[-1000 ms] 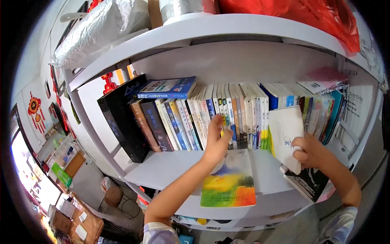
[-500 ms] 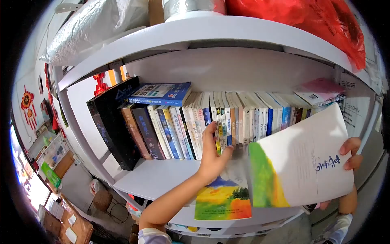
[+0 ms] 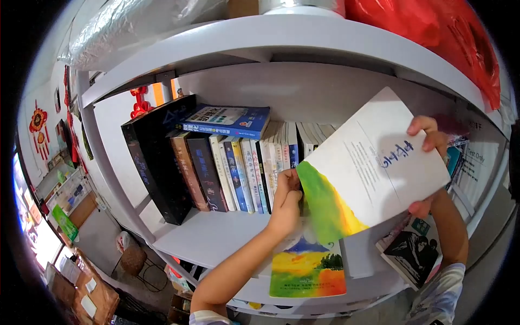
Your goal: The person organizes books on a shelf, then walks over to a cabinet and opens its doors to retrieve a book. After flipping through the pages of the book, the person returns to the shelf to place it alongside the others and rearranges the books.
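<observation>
White-green book [image 3: 374, 157], slanting up rightward.
My right hand [image 3: 434, 140] grips its right end; left hand [image 3: 286, 203] curled at left corner, hold unclear.

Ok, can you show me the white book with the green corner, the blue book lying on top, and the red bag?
White book [image 3: 352, 143]: head view, on its white cover.
Blue book [image 3: 230, 115]: head view, on its upward-facing cover.
Red bag [image 3: 439, 46]: head view, on its crinkled side.

white book [image 3: 374, 168], green-yellow corner, blue lettering | tilted | aloft before row of books [image 3: 238, 173]
</observation>
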